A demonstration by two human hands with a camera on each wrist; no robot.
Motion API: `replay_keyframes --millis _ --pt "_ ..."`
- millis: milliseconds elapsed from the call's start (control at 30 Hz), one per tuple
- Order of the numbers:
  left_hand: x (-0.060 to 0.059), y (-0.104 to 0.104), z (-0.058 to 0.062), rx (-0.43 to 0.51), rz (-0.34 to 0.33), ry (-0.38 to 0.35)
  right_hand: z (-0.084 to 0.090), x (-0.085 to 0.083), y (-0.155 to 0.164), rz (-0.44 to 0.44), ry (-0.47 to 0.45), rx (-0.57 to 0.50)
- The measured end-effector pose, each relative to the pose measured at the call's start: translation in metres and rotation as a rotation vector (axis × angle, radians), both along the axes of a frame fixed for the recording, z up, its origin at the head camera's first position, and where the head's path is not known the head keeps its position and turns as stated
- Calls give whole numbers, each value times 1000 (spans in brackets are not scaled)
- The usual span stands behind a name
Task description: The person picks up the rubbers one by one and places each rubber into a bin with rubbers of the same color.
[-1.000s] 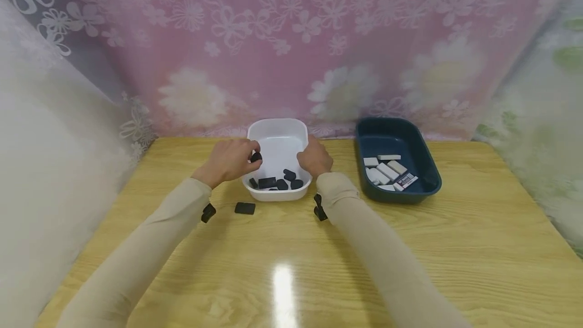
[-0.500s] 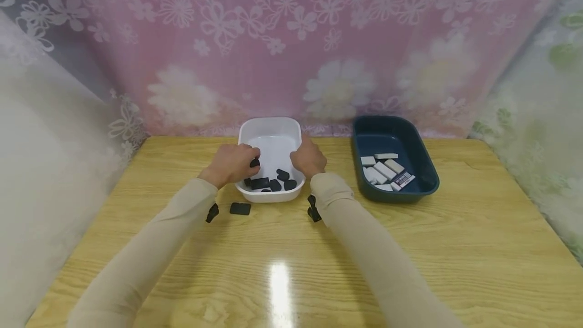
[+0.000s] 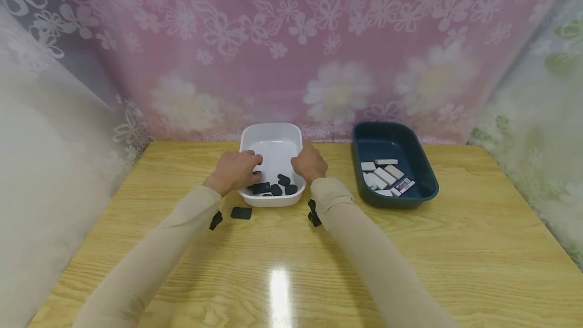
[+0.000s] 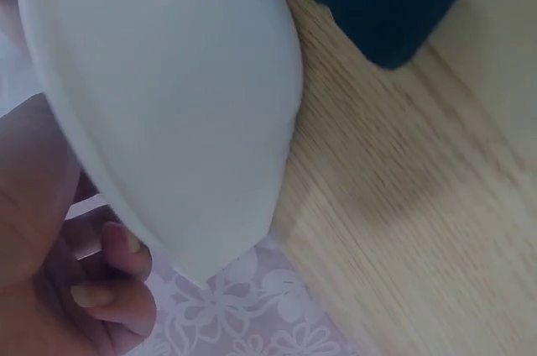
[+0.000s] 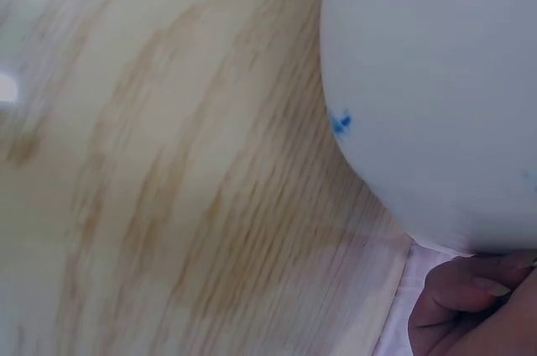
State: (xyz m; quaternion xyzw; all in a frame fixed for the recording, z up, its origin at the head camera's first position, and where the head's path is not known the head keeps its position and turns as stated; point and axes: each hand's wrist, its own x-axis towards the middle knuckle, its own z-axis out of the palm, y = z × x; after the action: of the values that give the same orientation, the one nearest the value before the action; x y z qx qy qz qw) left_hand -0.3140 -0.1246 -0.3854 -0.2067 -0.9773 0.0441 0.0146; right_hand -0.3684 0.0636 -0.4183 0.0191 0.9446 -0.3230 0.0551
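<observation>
White tub (image 3: 272, 138) at bench (image 3: 291, 267) rear centre, black erasers (image 3: 275, 188) inside. Left hand (image 3: 237, 170) curls over its left rim; whether it pinches an eraser cannot be told. Right hand (image 3: 309, 162) grips right rim. Loose black eraser (image 3: 241, 212) just before tub; blue tub (image 3: 392, 166) to the right.

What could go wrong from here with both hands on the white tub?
The left hand reaches over the white tub rim among the black pieces; it could knock one out.
One black piece lies on the table by the left sleeve and may get swept off.
</observation>
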Motion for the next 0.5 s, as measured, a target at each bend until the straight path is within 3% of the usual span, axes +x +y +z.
replay_keyframes --millis 167,300,400,500 --pt "10 -5 1 92 15 109 -1 -1 -1 2 3 -3" --pt "22 -12 2 242 122 157 -1 -1 -1 4 8 -2" --pt "33 -17 0 371 251 93 -1 0 0 9 6 0" --pt "47 -20 -2 395 341 -54 -1 1 1 9 4 4"
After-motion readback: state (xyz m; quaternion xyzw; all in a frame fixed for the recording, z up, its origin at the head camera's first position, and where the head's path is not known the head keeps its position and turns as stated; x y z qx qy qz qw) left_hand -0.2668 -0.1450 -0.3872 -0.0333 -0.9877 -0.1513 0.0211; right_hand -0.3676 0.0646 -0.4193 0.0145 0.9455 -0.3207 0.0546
